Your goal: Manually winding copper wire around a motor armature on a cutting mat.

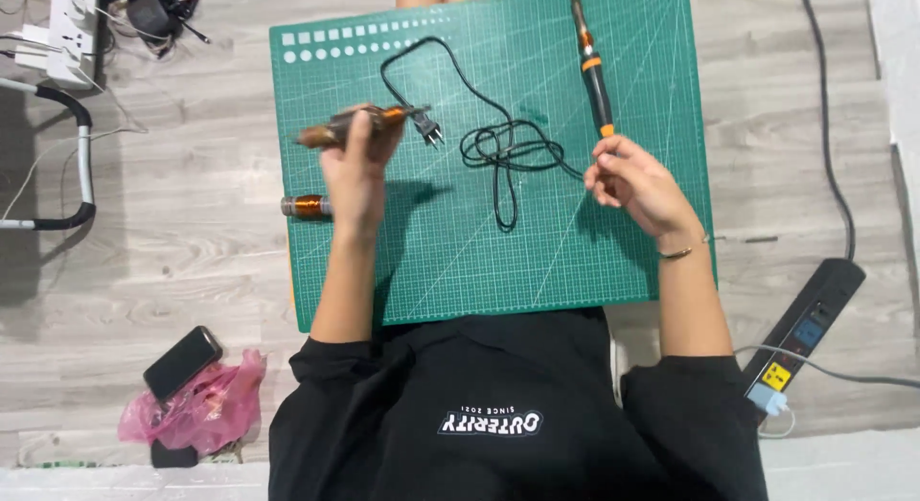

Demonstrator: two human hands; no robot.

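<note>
While both hands hover, bare green mat [575,252] lies between — edges near.

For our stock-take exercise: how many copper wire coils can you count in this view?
2. One copper coil is held in the left hand above the cutting mat; another lies at the mat's left edge. None seem hidden.

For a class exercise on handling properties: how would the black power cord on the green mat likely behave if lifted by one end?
The black cord lies in loose loops, so it is probably floppy and would likely trail. Its plug end may swing. It looks light.
</note>
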